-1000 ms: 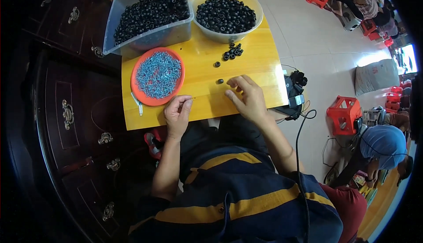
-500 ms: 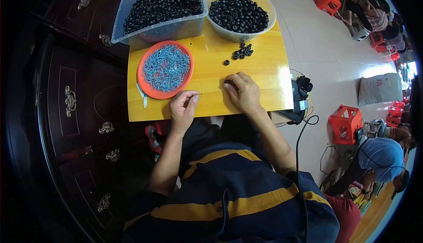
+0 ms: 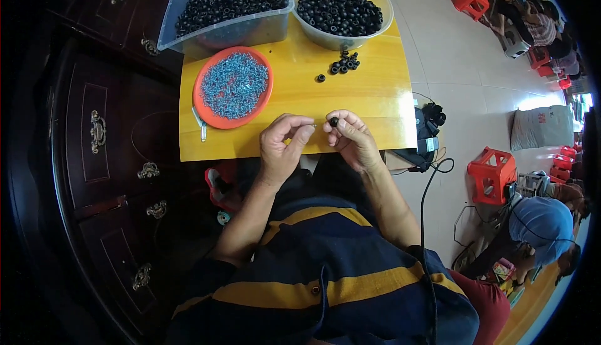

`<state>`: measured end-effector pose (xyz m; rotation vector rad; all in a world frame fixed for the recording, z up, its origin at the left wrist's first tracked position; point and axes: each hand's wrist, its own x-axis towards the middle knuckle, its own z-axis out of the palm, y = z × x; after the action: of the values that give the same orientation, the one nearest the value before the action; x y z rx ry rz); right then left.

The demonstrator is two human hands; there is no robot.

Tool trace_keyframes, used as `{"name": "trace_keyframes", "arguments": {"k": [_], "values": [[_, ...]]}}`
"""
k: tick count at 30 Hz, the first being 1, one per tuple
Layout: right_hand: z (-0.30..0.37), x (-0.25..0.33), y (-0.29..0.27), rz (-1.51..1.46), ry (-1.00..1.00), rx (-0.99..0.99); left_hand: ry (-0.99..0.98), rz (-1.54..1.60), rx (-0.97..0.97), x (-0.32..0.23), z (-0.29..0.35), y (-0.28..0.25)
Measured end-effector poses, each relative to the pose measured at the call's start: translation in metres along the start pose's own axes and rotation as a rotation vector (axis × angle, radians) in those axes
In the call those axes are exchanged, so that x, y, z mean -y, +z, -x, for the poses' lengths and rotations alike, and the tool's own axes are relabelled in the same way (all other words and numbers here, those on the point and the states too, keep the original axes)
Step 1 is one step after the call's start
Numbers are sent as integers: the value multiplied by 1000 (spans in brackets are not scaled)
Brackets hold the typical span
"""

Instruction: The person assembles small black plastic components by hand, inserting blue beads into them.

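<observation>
My left hand (image 3: 285, 145) is closed in a pinch at the near edge of the yellow table (image 3: 294, 95). A tiny thin piece sticks out from its fingertips, too small to name. Facing it, my right hand (image 3: 358, 145) grips a small round black part (image 3: 333, 121) with a hole in it between thumb and fingers. The two sets of fingertips are close together but apart. Beyond them lie several loose black parts (image 3: 345, 65) like it, with a single one (image 3: 321, 78) nearer me. A red plate (image 3: 219, 123) of small bluish, shiny pieces sits to the left.
A clear rectangular bin (image 3: 250, 32) and a round clear tub (image 3: 341, 41), both full of black parts, stand at the back. Dark drawers (image 3: 91, 138) border the left. Right of the table are a black bag (image 3: 427, 129), a cable (image 3: 424, 201), red stools (image 3: 491, 173) and other people.
My right hand has lifted a black part from the table and turned it toward my left. My left hand has moved right, bringing its pinched piece near it.
</observation>
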<state>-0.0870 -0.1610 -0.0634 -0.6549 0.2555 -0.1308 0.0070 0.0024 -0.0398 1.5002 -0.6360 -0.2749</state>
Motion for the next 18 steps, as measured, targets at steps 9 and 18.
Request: {"name": "trace_keyframes", "arguments": {"k": [9,18], "values": [[8,4,1,13,35,31,218,-214,27,-21,-10,26],[14,13,-12,208,-40,84,-184,274,189,-17,-9,30]]}}
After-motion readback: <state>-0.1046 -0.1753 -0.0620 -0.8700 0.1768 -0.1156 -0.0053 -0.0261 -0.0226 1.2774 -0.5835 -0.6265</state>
